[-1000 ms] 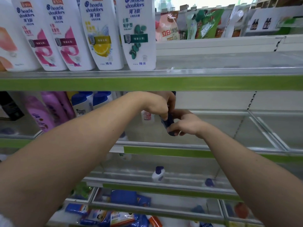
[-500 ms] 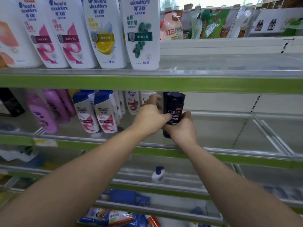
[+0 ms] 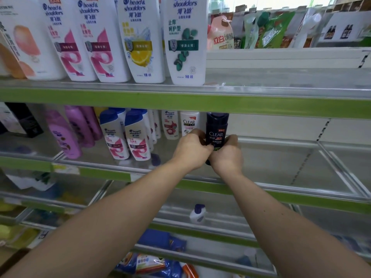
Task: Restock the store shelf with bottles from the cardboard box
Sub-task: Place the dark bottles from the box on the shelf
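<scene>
Both hands, left hand [image 3: 191, 150] and right hand [image 3: 227, 155], grip the dark bottle [image 3: 217, 129] at frame centre; it looks light, rigid, slick plastic; I'd hold its lower body.

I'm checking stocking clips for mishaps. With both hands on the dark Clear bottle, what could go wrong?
1. The left hand and right hand hold the dark Clear bottle low down. If it is released off-balance, it could topple.
2. The white Clear bottle stands close beside the left hand, which might knock it over when pulling back.
</scene>
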Demonstrator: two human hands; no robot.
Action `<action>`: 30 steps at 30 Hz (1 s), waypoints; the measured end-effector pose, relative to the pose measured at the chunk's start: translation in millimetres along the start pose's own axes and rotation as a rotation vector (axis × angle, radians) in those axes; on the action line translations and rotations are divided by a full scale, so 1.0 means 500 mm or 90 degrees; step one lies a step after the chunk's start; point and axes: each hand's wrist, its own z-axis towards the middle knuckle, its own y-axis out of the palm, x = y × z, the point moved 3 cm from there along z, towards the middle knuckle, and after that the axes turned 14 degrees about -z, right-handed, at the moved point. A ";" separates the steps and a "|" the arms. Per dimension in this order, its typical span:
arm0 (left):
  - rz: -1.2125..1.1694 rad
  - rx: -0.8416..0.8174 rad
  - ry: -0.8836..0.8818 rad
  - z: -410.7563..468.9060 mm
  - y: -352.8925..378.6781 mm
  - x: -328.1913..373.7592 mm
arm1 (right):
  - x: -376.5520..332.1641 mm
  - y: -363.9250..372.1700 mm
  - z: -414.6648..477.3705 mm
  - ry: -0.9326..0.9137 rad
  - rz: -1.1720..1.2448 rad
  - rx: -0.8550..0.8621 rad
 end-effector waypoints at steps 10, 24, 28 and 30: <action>-0.080 0.139 0.023 -0.155 -0.126 -0.041 | 0.004 -0.009 -0.003 -0.014 -0.029 -0.039; 0.097 0.523 -0.405 -0.600 -0.548 -0.513 | 0.129 0.144 -0.039 -0.110 0.110 -0.066; 0.100 0.479 -0.546 -0.710 -0.541 -0.642 | -0.098 0.164 -0.383 -0.220 0.050 -0.256; 0.074 0.456 -0.590 -0.748 -0.532 -0.704 | -0.126 0.265 -0.455 -0.285 -0.003 -0.363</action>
